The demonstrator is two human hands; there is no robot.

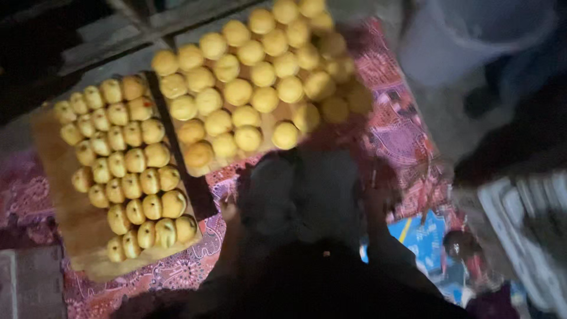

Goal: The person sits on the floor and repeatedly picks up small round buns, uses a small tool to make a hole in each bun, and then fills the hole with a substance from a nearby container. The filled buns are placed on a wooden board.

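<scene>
Evidently, the soft, light, easily dented yellow dough balls (236, 93) are laid in rows on two wooden boards (71, 218) upon a patterned cloth (396, 127), best lifted from beneath; neither hand's state can be told.

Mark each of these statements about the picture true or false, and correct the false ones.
1. Two boards hold rows of round yellow dough balls. True.
2. The balls on the left board are scattered in a loose heap. False: they lie in tidy rows.
3. The boards rest on a red patterned cloth. True.
4. A hand is plainly lifting a ball off the right board. False: no hand shows clearly; the dark foreground is too blurred to tell.
</scene>
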